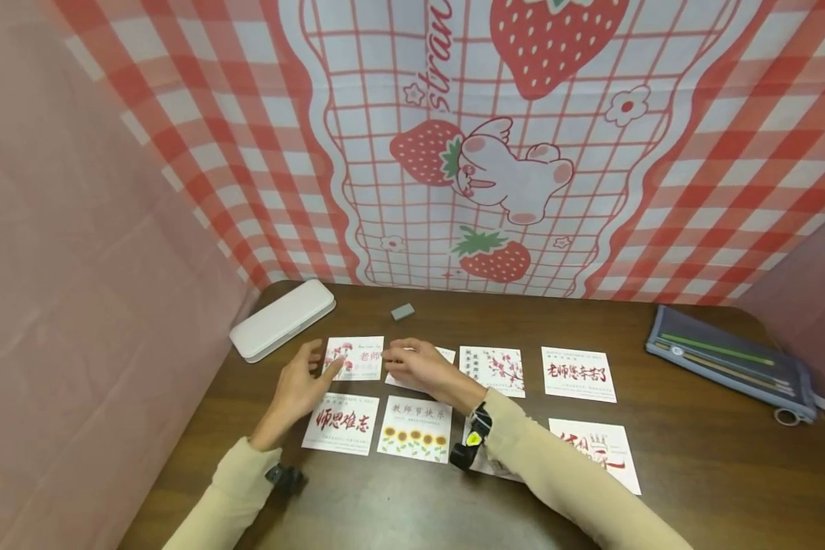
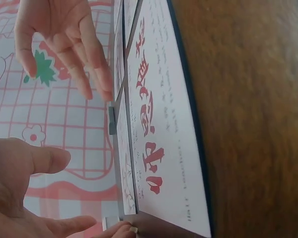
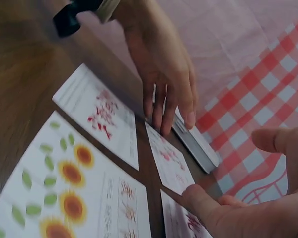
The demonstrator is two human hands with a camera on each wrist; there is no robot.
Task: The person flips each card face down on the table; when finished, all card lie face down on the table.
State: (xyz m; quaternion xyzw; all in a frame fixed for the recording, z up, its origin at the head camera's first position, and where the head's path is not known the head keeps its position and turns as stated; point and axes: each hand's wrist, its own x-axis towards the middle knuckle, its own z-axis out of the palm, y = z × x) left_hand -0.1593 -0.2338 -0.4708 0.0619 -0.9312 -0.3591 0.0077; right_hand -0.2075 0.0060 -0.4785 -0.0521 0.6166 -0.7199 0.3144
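Note:
Square printed cards lie in two rows on the brown table. My left hand (image 1: 301, 389) is at the left edge of the back-row card with pink flowers (image 1: 357, 365), its fingers spread and loosely bent. Above the neighbouring back-row card (image 1: 447, 354), partly covering it, hovers my right hand (image 1: 429, 372), with relaxed fingers pointing at the pink-flower card's right edge. Nothing shows between the fingers of either hand. Nearer me lie a red-lettered card (image 1: 340, 422) and a sunflower card (image 1: 415, 431). The right forearm hides most of another front card.
To the right are a plum-blossom card (image 1: 493, 371) and two red-lettered cards, one at the back (image 1: 579, 374), one in front (image 1: 622, 454). A white case (image 1: 283, 321) stands back left, a grey eraser (image 1: 402, 312) behind the cards, a blue mesh pencil pouch (image 1: 732, 363) at right.

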